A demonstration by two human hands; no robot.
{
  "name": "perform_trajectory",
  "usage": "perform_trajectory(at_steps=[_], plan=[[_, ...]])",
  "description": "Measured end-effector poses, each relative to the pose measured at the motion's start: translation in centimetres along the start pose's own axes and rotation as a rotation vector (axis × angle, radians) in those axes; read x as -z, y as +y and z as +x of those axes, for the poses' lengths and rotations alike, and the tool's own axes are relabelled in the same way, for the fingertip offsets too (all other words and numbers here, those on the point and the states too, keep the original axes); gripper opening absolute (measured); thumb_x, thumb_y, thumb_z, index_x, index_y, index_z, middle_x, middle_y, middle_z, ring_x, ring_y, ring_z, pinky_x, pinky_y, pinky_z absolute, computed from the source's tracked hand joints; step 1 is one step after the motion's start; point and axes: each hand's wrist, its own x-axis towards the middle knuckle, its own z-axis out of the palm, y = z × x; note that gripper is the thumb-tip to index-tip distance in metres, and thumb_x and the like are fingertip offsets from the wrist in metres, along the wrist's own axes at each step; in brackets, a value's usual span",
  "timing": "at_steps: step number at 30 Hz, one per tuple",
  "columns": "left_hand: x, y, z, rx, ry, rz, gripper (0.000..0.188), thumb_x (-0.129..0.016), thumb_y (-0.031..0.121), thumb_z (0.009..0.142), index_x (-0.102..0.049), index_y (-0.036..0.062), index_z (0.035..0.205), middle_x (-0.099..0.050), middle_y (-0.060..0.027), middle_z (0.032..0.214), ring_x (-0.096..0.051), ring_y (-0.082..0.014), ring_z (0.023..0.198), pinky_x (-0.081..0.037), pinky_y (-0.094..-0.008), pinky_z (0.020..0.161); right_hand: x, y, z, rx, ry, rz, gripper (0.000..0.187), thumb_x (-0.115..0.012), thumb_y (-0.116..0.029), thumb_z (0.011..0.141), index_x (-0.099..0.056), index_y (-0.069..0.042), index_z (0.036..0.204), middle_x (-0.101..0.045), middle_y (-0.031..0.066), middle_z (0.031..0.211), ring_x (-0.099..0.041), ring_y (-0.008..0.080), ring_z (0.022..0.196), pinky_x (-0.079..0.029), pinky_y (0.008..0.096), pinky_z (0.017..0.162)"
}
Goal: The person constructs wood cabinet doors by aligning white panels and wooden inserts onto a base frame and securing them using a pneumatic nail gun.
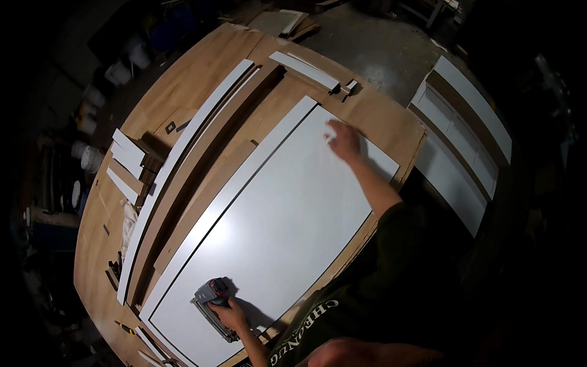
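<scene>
A large white panel [287, 202] lies flat on the wooden worktable, with a long narrow white strip [244, 172] along its far side and a dark line between them. My left hand [231, 315] is closed around the grip of a grey and black nail gun [213, 291]. The tool is at the panel's near left end, its long magazine pointing down toward the edge. Over the panel's far right end is my right hand [344, 142], fingers curled together. Something small and white shows at those fingertips, too small to name.
Long white-faced boards [189, 137] with brown edges lie beyond the panel. Short offcuts [127, 153] are stacked at the left of the wooden worktable [101, 251]. A yellow-handled tool [125, 328] lies near its left corner. White framed panels [458, 131] stand at right.
</scene>
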Motion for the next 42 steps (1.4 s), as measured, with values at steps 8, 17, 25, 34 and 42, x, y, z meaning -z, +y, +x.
perform_trajectory(at_steps=[8, 17, 25, 34, 42], plan=[[0.6, 1.6, 0.0, 0.014, 0.044, 0.109, 0.088, -0.065, 0.02, 0.073, -0.018, 0.0054, 0.146, -0.065, -0.0251, 0.095, -0.063, -0.0436, 0.077, -0.05, -0.0485, 0.064, -0.4, 8.0, 16.1, -0.327, 0.084, -0.538, 0.06, -0.071, -0.022, 0.075, -0.049, -0.006, 0.129, -0.047, 0.0122, 0.134, -0.043, 0.0304, 0.126, -0.031, 0.051, 0.107], [0.0, 0.7, -0.9, -0.02, 0.052, 0.072, 0.085, -0.063, 0.02, 0.073, -0.021, 0.0025, 0.144, -0.063, -0.0273, 0.098, -0.062, -0.0454, 0.08, -0.05, -0.0498, 0.068, 1.6, 11.4, 18.2, -0.435, -0.229, -0.586, 0.045, -0.067, -0.022, 0.08, -0.058, -0.008, 0.122, -0.063, 0.0163, 0.11, -0.062, 0.0346, 0.102, -0.048, 0.044, 0.092], [0.6, 2.2, -0.6, 0.086, -0.013, 0.088, 0.083, -0.062, 0.022, 0.074, -0.023, 0.0024, 0.144, -0.065, -0.0263, 0.092, -0.064, -0.0441, 0.08, -0.051, -0.0508, 0.069, 5.0, 13.1, 6.5, -0.485, -0.074, 0.34, 0.047, -0.065, -0.018, 0.085, -0.055, -0.005, 0.128, -0.058, 0.0112, 0.129, -0.06, 0.0218, 0.109, -0.047, 0.0298, 0.091], [1.2, 2.5, -1.5, -0.028, -0.017, 0.127, 0.086, -0.066, 0.026, 0.074, -0.022, -0.0015, 0.144, -0.066, -0.0233, 0.097, -0.064, -0.0412, 0.086, -0.051, -0.0482, 0.075, 9.1, 5.6, -16.0, -1.038, -0.294, 1.333, 0.033, -0.056, -0.036, 0.094, -0.057, -0.005, 0.104, -0.066, 0.0112, 0.081, -0.064, 0.0194, 0.065, -0.055, 0.0327, 0.06], [0.3, 8.0, -7.8, 0.078, 0.111, 0.17, 0.098, -0.068, 0.058, 0.07, -0.033, -0.0004, 0.141, -0.048, -0.0202, 0.126, -0.051, -0.0346, 0.112, -0.042, -0.05, 0.09, 12.2, 9.2, -15.2, -1.079, -0.487, 1.065, 0.043, -0.046, -0.036, 0.097, -0.045, -0.009, 0.131, -0.058, 0.0176, 0.117, -0.069, 0.0284, 0.085, -0.055, 0.0363, 0.064]])
